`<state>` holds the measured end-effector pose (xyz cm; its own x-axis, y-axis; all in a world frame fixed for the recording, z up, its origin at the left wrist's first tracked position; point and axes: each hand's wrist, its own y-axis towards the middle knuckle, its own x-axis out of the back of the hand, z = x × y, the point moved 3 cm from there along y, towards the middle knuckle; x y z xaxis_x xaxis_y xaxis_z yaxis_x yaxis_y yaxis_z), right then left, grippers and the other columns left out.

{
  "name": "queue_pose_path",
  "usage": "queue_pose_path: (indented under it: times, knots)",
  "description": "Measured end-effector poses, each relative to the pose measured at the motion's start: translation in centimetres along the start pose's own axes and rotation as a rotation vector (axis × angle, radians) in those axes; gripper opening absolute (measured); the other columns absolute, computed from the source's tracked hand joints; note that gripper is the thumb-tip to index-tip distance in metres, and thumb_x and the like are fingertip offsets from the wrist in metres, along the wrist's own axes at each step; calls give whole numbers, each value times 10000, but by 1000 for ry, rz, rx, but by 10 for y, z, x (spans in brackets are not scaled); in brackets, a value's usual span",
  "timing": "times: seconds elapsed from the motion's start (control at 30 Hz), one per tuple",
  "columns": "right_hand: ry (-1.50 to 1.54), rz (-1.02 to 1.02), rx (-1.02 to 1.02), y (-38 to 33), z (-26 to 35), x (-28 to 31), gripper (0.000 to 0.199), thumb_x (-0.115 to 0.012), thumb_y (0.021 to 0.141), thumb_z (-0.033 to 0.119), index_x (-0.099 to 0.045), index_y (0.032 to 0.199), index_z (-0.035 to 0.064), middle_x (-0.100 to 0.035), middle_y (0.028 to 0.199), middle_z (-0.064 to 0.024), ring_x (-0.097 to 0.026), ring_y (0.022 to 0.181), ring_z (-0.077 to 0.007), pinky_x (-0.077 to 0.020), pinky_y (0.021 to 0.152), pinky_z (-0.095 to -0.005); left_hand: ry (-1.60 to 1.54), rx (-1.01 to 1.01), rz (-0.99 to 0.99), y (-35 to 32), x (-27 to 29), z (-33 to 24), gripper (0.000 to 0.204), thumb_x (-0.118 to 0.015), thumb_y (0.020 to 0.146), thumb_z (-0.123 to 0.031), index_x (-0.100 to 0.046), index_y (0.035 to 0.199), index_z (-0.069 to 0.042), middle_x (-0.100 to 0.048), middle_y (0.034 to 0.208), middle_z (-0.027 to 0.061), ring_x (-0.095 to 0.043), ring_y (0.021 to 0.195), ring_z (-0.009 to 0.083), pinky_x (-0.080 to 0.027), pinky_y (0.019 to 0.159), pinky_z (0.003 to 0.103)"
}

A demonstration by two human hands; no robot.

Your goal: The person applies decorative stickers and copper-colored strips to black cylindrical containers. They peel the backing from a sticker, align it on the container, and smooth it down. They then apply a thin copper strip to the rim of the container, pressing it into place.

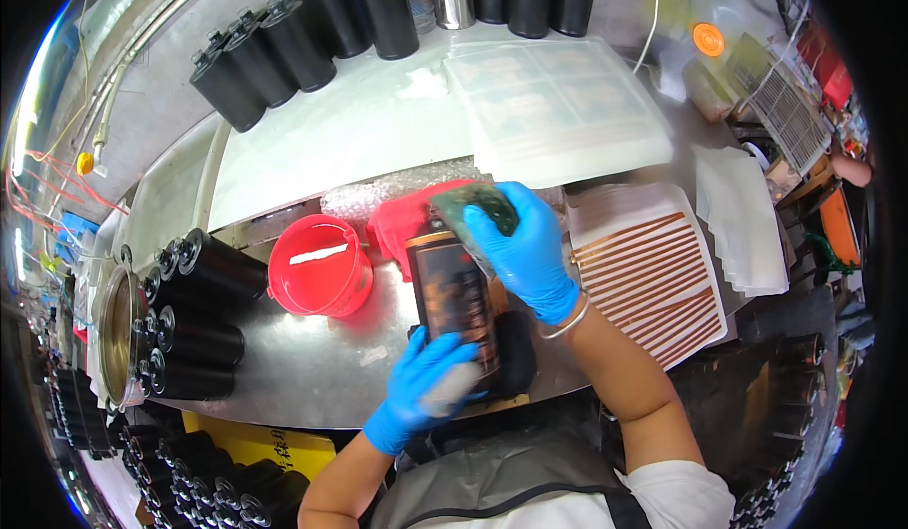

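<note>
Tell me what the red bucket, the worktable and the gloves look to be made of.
Red bucket: probably plastic, with an even glossy red and a thin moulded rim.
Worktable: apparently bare metal, likely stainless steel, grey and brushed with blurred reflections.
Gloves on the left hand and right hand: thin blue rubbery film, nitrile or similar, clinging and wrinkling.

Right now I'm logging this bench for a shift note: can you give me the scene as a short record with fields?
left hand: blue glove, gripping the near end of a dark bottle
right hand: blue glove, pressing a green cloth on the bottle's far end
bottle: lying on its side on the metal table
beside it: red bucket, red cloth
left of table: black bottles lying stacked
right: striped sheets
</note>
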<state>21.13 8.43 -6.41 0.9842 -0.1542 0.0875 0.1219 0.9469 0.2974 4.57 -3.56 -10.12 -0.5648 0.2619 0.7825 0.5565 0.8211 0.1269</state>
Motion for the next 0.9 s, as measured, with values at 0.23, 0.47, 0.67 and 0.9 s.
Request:
queue_pose_path:
  times: [0.23, 0.47, 0.67, 0.9]
  knots:
    - [135, -63, -73, -6, -20, 2, 214, -661, 824, 157, -607, 944, -12, -654, 854, -79, -587, 755, -106, -482, 679, -260, 465, -306, -218, -6, -3, -42, 518, -592, 799, -238, -482, 1301, -175, -446, 1371, 15, -454, 1229, 166, -154, 1041, 550]
    - [135, -81, -126, -9, -29, 2, 200, -664, 818, 142, -608, 940, -6, -645, 836, -52, -574, 756, -85, -477, 680, -246, -175, 130, -579, -40, -19, 15, 664, -619, 830, -205, -302, 1373, 7, -624, 1109, 124, -572, 1078, 286, 6, 1104, 522]
    - [147, -111, -148, -12, -36, 7, 207, -666, 817, 145, -609, 949, -3, -643, 848, -37, -567, 754, -81, -473, 685, -240, 275, 121, -256, -28, -22, 1, 709, -698, 733, -185, -385, 1362, -84, -473, 1343, 123, -483, 1225, 240, 90, 1041, 626]
    - [778, 70, -531, -21, -51, 30, 388, -575, 896, 340, -590, 1102, 12, -614, 1033, -50, -567, 952, -124, -453, 859, -261, -144, 143, -511, -45, -26, 14, 962, -667, 764, 2, -3, 1457, -61, -438, 1336, 204, -451, 1219, 298, -272, 1067, 408]
